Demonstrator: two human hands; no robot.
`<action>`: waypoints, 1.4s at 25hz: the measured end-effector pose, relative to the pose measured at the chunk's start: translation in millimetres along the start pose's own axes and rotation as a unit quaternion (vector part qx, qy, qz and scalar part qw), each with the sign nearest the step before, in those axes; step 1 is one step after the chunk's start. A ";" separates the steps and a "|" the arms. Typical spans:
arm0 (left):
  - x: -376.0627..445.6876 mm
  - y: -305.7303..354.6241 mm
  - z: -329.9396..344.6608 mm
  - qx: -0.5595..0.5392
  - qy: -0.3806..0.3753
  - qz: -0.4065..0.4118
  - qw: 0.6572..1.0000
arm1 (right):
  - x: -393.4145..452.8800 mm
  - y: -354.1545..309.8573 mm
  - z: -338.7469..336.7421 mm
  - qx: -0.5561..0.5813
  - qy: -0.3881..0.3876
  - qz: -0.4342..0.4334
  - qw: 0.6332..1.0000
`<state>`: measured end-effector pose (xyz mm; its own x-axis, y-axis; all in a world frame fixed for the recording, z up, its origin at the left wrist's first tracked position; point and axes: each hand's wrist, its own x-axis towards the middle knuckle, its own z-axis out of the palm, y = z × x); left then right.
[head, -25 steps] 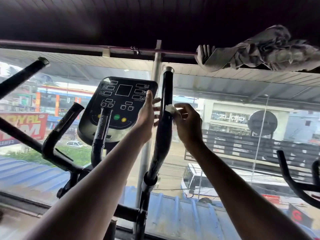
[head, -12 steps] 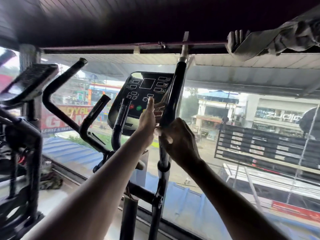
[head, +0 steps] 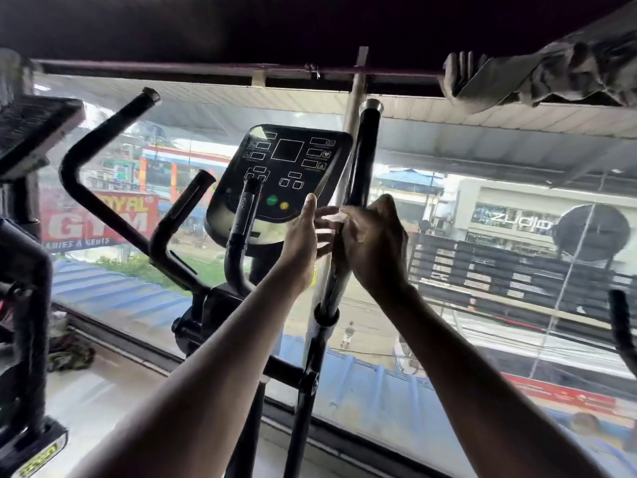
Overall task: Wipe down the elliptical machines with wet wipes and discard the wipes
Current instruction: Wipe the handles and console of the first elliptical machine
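Note:
The elliptical machine stands in front of me with its black console (head: 286,174) at the middle. Its right moving handlebar (head: 362,160) rises just right of the console. My right hand (head: 375,246) wraps round that handlebar at mid height, pressing a small white wet wipe (head: 332,217) against it; only a corner of the wipe shows. My left hand (head: 305,236) is beside the bar on its left, fingers straight and touching the bar and the wipe's edge. The left handlebar (head: 100,181) curves up at the left.
A big window lies behind the machine, with the street below. A grey cloth (head: 551,74) hangs over a rail at top right. Another machine (head: 27,270) stands close at the left, and a further handle (head: 620,326) shows at the right edge.
The view swung left and then back. My right hand slid down the handlebar with the wipe and now grips it lower. My left hand stayed beside the bar.

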<state>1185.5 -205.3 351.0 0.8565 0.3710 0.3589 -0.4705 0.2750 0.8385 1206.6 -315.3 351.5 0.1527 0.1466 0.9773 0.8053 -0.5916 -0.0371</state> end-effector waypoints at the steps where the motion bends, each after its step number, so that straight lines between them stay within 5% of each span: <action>1: 1.8 -1.9 -4.3 0.007 -0.007 0.000 1.000 | -8.9 -3.6 5.2 -0.031 -0.019 -0.032 0.999; 4: 6.0 -6.0 -17.8 0.025 -0.032 -0.008 0.999 | -36.5 2.5 6.7 -0.081 -0.056 -0.137 0.986; 7: 10.6 -13.8 -28.6 0.011 -0.036 -0.015 0.999 | -15.3 0.1 6.2 -0.081 0.037 -0.023 0.996; 11: 7.2 -22.0 -36.8 0.000 -0.064 -0.021 0.998 | -51.5 -6.6 18.4 -0.134 -0.039 -0.098 0.985; 15: 7.0 -31.2 -42.3 -0.015 -0.064 -0.014 0.998 | -45.4 -10.2 17.1 -0.102 0.027 -0.015 0.994; 19: -9.9 -44.1 -42.1 -0.029 -0.056 0.007 0.998 | -65.7 -9.9 28.2 -0.086 -0.014 -0.007 0.996; 24: -25.3 -75.2 -35.4 0.045 -0.032 0.126 0.991 | -70.5 -14.9 34.0 -0.001 0.047 0.095 0.994; 27: -17.0 -81.0 -36.8 -0.001 -0.016 0.100 0.995 | -71.4 -10.1 23.6 0.049 0.017 0.087 0.995; 31: 2.0 -95.6 -37.2 -0.011 0.092 0.039 0.995 | -57.4 -1.6 17.5 0.162 -0.062 0.294 0.940; 35: -22.1 -98.0 -11.3 0.029 0.059 0.154 0.986 | -61.3 4.4 29.4 0.288 -0.135 0.362 0.876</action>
<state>1210.2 -230.4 256.3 0.6420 0.5303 0.5536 -0.6894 0.0834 0.7196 1217.6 -303.6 285.3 0.8097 0.1265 0.5730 0.5859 -0.1203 -0.8014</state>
